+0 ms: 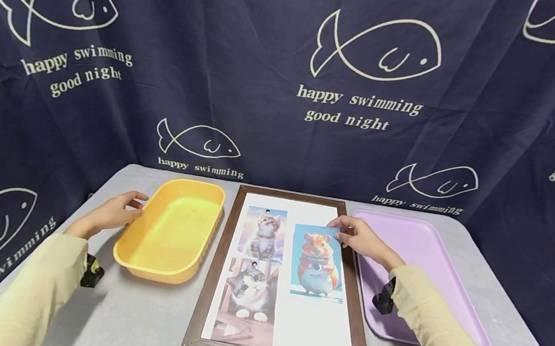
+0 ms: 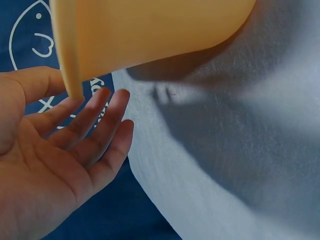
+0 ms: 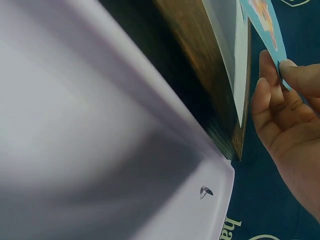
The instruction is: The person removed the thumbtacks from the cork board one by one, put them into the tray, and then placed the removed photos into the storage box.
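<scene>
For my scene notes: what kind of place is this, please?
Probably a staged indoor recording table: a grey-covered table holds a yellow tub, a framed picture board and a purple tray, with a fish-print curtain behind.

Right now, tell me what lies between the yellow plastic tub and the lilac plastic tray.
In the head view, the brown wooden frame lies between the yellow plastic tub and the lilac plastic tray, holding two cat cards and a hamster card.

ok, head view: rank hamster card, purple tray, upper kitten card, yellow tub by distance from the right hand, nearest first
1. hamster card: right side of the framed board, its top corner pinched by the right hand.
2. purple tray: just right of the hand, beside the frame.
3. upper kitten card: left half of the board.
4. yellow tub: far left, at the left hand.
</scene>
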`<state>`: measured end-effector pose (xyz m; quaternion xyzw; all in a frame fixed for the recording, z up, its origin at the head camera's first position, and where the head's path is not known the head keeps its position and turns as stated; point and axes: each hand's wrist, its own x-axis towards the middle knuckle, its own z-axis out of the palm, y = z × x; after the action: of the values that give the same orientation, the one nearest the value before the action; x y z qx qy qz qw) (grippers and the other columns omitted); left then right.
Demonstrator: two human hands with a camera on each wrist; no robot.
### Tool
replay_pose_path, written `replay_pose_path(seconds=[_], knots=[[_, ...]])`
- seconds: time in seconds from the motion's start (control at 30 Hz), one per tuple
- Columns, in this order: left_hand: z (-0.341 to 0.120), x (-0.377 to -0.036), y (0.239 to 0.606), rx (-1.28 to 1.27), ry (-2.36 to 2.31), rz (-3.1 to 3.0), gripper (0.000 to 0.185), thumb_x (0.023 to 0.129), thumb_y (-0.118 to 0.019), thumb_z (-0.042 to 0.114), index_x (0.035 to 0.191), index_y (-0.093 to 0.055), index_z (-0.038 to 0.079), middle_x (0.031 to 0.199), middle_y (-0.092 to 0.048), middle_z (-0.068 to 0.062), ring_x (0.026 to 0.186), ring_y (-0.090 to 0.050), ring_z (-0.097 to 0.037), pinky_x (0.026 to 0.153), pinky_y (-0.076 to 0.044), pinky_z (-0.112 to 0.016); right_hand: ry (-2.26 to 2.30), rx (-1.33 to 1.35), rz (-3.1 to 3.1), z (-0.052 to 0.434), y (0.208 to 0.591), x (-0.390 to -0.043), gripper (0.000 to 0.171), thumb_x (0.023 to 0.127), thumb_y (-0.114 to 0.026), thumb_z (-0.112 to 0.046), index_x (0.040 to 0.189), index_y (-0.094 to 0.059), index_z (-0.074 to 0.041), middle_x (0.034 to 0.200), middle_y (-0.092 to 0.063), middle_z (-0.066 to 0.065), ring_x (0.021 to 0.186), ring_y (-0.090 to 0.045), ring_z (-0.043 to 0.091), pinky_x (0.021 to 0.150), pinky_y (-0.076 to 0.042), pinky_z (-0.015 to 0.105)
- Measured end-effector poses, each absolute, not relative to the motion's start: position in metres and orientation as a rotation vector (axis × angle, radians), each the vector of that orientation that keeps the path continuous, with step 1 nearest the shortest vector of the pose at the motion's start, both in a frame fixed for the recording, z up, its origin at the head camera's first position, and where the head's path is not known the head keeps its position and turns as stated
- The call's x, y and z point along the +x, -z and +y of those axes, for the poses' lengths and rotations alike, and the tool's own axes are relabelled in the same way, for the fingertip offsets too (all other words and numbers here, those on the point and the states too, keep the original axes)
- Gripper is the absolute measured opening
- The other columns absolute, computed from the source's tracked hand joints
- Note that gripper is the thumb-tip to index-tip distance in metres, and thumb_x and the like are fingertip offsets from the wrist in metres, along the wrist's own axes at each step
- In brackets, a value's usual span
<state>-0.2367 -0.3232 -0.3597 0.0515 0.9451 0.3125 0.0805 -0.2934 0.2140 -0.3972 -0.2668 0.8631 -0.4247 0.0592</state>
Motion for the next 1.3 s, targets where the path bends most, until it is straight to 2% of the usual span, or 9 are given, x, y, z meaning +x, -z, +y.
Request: replay_pose_path(seconds=[0.1, 0.3, 0.57, 0.83, 1.13, 1.3], knots=[[-0.324, -0.236, 0.359, 0.135, -1.000, 2.746, 0.044, 0.093, -0.045, 0.014, 0.128, -0.036, -0.010, 0.120, -0.046, -0.035, 0.102, -0.054, -0.036, 0.078, -0.050, -0.038, 1.299, -0.781, 2.609, 0.214, 0.397, -0.295, 0.020, 0.085, -0.053, 0.005, 0.104, -0.060, 0.005, 0.085, -0.058, 0.019, 0.060, -0.054, 0.028, 0.055, -0.049, 0.032], [-0.327, -0.236, 0.360, 0.119, -1.063, 2.667, 0.044, 0.095, -0.043, 0.015, 0.131, -0.032, -0.009, 0.122, -0.045, -0.033, 0.103, -0.054, -0.032, 0.080, -0.050, -0.039, 1.340, -0.717, 2.600, 0.216, 0.397, -0.296, 0.021, 0.086, -0.052, 0.003, 0.105, -0.060, 0.002, 0.085, -0.058, 0.020, 0.063, -0.056, 0.022, 0.057, -0.051, 0.033], [-0.329, -0.237, 0.361, 0.105, -1.061, 2.652, 0.045, 0.096, -0.041, 0.016, 0.132, -0.030, -0.009, 0.121, -0.046, -0.032, 0.102, -0.055, -0.030, 0.082, -0.050, -0.041, 1.425, -0.635, 2.530, 0.218, 0.395, -0.297, 0.026, 0.087, -0.052, 0.001, 0.112, -0.057, 0.005, 0.105, -0.059, 0.025, 0.071, -0.058, 0.011, 0.063, -0.052, 0.032], [-0.327, -0.236, 0.360, 0.103, -1.056, 2.652, 0.045, 0.095, -0.041, 0.016, 0.132, -0.030, -0.009, 0.121, -0.046, -0.032, 0.101, -0.055, -0.030, 0.082, -0.050, -0.041, 1.479, -0.627, 2.511, 0.217, 0.395, -0.300, 0.027, 0.087, -0.051, 0.002, 0.113, -0.056, 0.006, 0.103, -0.059, 0.025, 0.072, -0.057, 0.010, 0.064, -0.053, 0.033], [-0.327, -0.238, 0.362, 0.093, -1.071, 2.642, 0.045, 0.095, -0.041, 0.015, 0.132, -0.031, -0.008, 0.121, -0.046, -0.031, 0.101, -0.055, -0.028, 0.081, -0.050, -0.039, 1.478, -0.599, 2.500, 0.208, 0.392, -0.303, 0.027, 0.088, -0.050, 0.001, 0.114, -0.056, 0.004, 0.102, -0.058, 0.026, 0.069, -0.057, 0.014, 0.064, -0.052, 0.042], [-0.326, -0.238, 0.362, 0.071, -1.044, 2.648, 0.045, 0.095, -0.041, 0.016, 0.132, -0.031, -0.007, 0.123, -0.045, -0.031, 0.103, -0.054, -0.029, 0.082, -0.050, -0.041, 1.450, -0.614, 2.521, 0.201, 0.389, -0.304, 0.027, 0.088, -0.052, -0.001, 0.113, -0.058, 0.001, 0.105, -0.059, 0.021, 0.071, -0.057, 0.013, 0.068, -0.052, 0.039]])
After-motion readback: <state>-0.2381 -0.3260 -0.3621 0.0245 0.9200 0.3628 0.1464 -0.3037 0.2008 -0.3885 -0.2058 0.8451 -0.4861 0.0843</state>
